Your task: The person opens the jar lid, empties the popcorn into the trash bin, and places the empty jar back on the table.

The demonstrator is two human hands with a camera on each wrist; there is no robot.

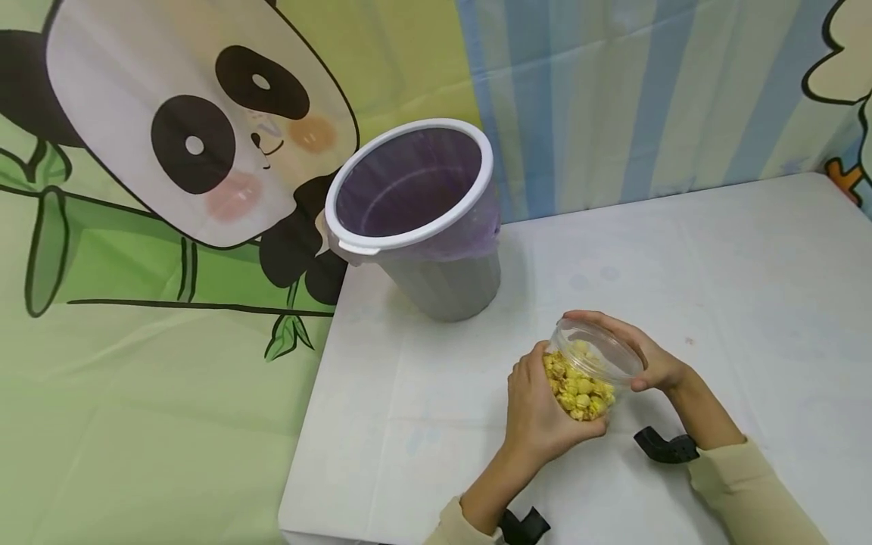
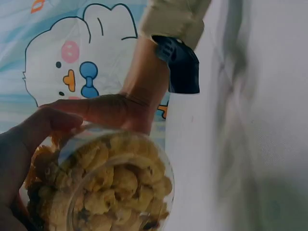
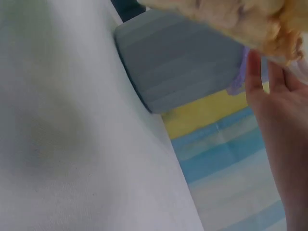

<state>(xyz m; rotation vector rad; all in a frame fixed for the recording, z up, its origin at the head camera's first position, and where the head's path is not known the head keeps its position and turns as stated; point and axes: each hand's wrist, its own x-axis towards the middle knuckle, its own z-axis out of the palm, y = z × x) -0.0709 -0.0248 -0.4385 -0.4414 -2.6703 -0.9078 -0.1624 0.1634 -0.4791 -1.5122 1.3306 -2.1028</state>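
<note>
Jar (image 1: 584,381) of clear round plastic, yellow puffed popcorn (image 1: 577,397) inside, tilted over a flat white table (image 1: 715,288), left hand (image 1: 543,412) gripping its side, right hand (image 1: 652,360) gripping its clear round plastic lid (image 1: 609,352).

White table (image 1: 749,303) against cartoon backdrop (image 1: 398,64) — big panda (image 1: 136,83) left, blue-and-cream stripes (image 1: 579,113) right.

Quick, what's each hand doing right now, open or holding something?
Left hand: holding the popcorn jar around its side.
Right hand: holding the same jar by its clear round end; whether that's a lid, I can't tell.
</note>
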